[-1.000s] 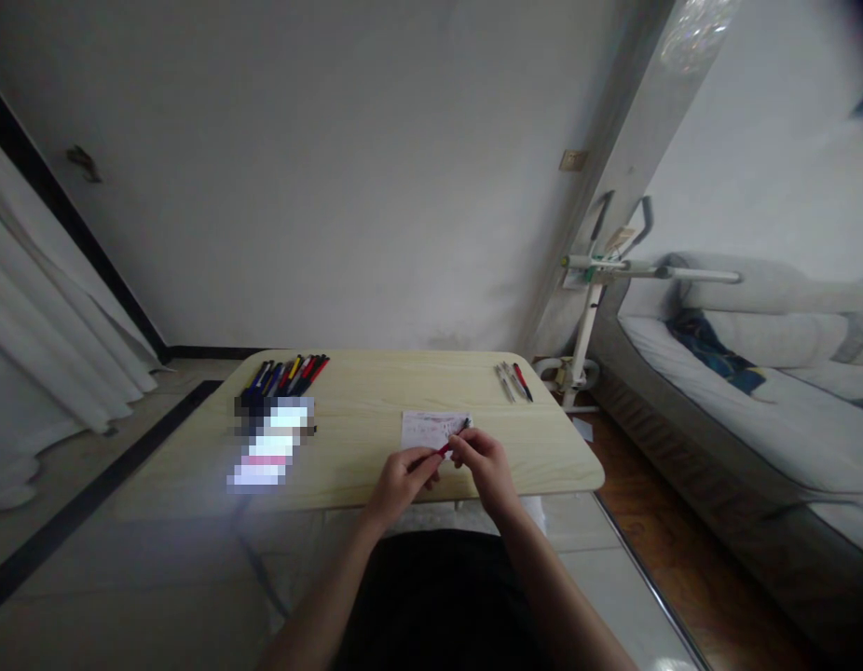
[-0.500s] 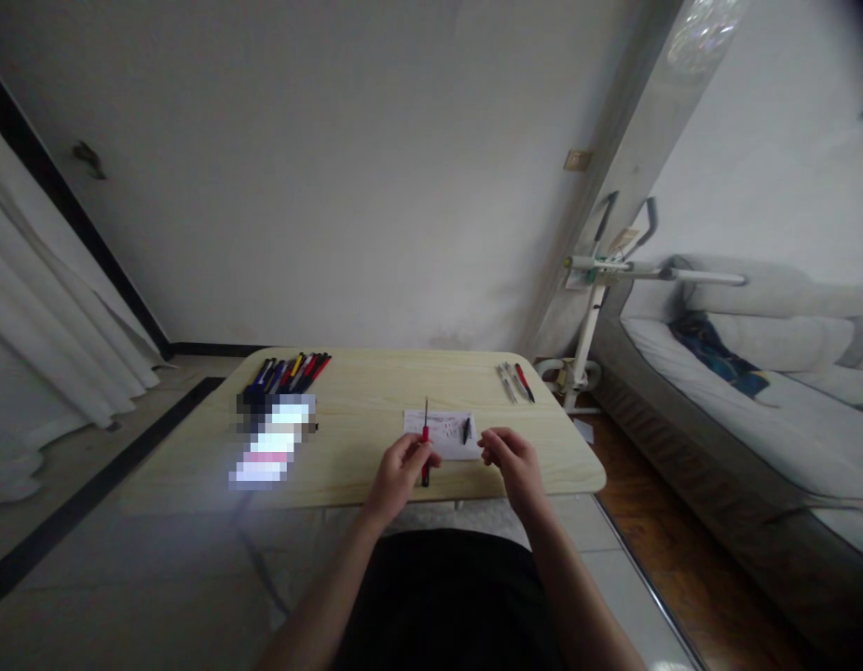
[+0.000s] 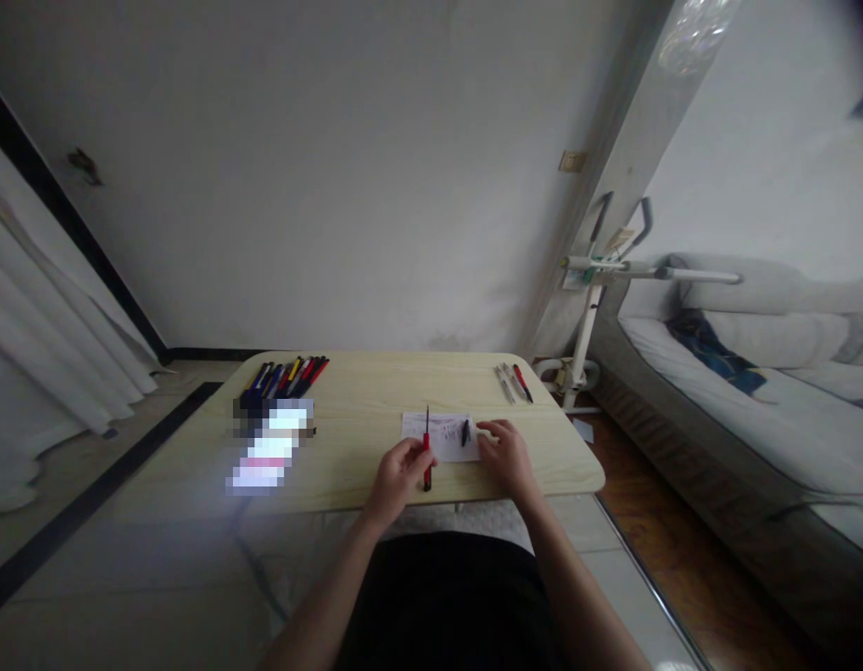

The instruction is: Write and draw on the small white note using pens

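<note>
In my left hand [image 3: 401,473] is a slim red pen [image 3: 427,442] with a black lower end. It stands nearly upright in the picture, and a thin dark rod sticks out of its far end. My thumb and fingers pinch it over the left part of a sheet of paper [image 3: 442,453]. Small marks cover part of that sheet. A short black piece [image 3: 466,431], perhaps a pen part, lies on its right side. By the sheet's right edge is my right hand [image 3: 505,457], fingers apart and low over the table, with nothing seen in it.
Several pens and markers [image 3: 286,377] lie bunched at the table's back left. Before them sits a bright, blurred-out rectangle [image 3: 270,447]. A few more pens [image 3: 513,383] lie at the back right of the pale wooden table [image 3: 376,382]. A sofa [image 3: 739,391] stands to the right.
My right hand has lowered toward the table at the sheet's right edge, and its fingers have loosened from a pinch. My left hand still holds the red pen, hardly moved.
</note>
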Motion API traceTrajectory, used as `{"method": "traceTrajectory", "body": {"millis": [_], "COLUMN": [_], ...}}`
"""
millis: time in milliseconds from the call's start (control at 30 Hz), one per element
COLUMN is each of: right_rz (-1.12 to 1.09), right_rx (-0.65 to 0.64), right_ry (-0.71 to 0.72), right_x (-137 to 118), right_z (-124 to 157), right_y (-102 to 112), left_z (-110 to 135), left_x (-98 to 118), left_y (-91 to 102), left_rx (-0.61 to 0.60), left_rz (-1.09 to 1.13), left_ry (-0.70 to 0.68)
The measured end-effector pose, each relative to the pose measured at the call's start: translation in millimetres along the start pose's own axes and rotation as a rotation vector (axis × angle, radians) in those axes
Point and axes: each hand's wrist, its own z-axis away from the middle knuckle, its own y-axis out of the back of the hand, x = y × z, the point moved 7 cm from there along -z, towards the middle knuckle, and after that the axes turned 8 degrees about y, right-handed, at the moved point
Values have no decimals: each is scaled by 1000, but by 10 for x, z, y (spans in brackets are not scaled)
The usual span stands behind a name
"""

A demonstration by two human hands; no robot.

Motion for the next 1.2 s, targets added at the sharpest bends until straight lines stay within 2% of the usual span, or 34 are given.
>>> {"method": "traceTrajectory", "body": {"millis": [100, 267, 733, 1200], "right_rz": [196, 355, 361, 266], "right_rx": [-48, -128, -182, -277], "right_ry": [95, 78, 29, -35], "right_x": [-74, -65, -54, 11], "right_z": [-47, -75, -121, -179], "right_y": [-48, -106, -149, -145], "left_z": [8, 24, 27, 26], "left_x": [7, 18, 18, 2], "left_y": [-15, -37, -52, -46], "left_rx": [-7, -6, -16, -3], "left_rz": [-24, -58, -68, -57], "left_ry": [-17, -9, -5, -7]}}
